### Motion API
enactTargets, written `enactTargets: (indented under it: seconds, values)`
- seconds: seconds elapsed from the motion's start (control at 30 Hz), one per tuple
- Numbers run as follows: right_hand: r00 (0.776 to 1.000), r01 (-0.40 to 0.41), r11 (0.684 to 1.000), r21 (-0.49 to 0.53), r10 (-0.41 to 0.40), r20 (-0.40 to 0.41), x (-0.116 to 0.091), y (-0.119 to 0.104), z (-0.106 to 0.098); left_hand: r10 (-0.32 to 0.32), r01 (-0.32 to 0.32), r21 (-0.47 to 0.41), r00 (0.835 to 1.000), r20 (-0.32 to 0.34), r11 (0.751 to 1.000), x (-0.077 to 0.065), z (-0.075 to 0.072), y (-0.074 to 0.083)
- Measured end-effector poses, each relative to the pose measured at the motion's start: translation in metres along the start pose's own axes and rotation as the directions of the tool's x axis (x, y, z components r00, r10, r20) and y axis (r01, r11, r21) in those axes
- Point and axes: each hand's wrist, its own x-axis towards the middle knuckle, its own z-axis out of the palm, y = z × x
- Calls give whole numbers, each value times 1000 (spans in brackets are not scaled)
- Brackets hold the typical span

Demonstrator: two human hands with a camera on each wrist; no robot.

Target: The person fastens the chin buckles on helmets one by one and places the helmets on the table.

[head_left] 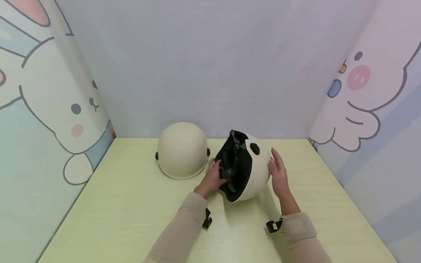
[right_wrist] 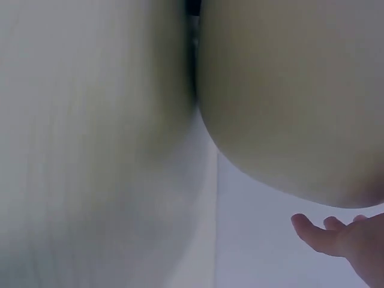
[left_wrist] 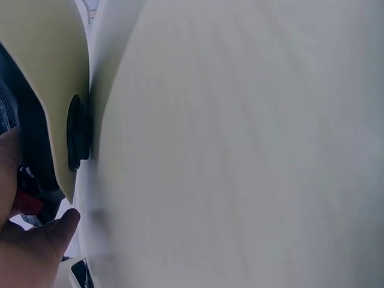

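A cream helmet (head_left: 260, 171) is tipped on its side, its black padded inside (head_left: 231, 160) and dark straps facing left. At its open edge my left hand (head_left: 211, 179) grips the rim, with some fingers hidden inside. In the left wrist view, that hand's thumb (left_wrist: 63, 231) shows beside the rim, close to a round black side knob (left_wrist: 77, 132). My right hand (head_left: 279, 178) is at the rounded crown, fingers straight and pointing up. The right wrist view shows its fingers just off the smooth shell (right_wrist: 294, 102).
A second cream helmet (head_left: 182, 149) sits upright just left of the tipped one, near the back of the pale yellow table (head_left: 108, 212). A plain backdrop (head_left: 210, 65) rises behind, and cartoon-printed panels (head_left: 49, 146) stand along both sides. Black straps hang at both wrists.
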Motion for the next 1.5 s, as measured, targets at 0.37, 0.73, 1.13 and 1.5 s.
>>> enactTargets:
  seconds: [0.37,0.73,1.13,1.5]
  values:
    - [999,-9,978,208,16,-29,-1,7,19,-1,-3,28,988,152,1000,-9,-12,6]
    - [998,-15,975,221,29,-58,-1,10,22,273,-269,-52,951,144,962,-25,-48,65]
    - [998,-30,980,199,41,-52,-3,9,21,323,-315,155,946,-29,936,-24,-50,139]
    - [998,-18,978,209,29,-49,-5,13,22,158,-154,401,987,24,903,-12,-34,165]
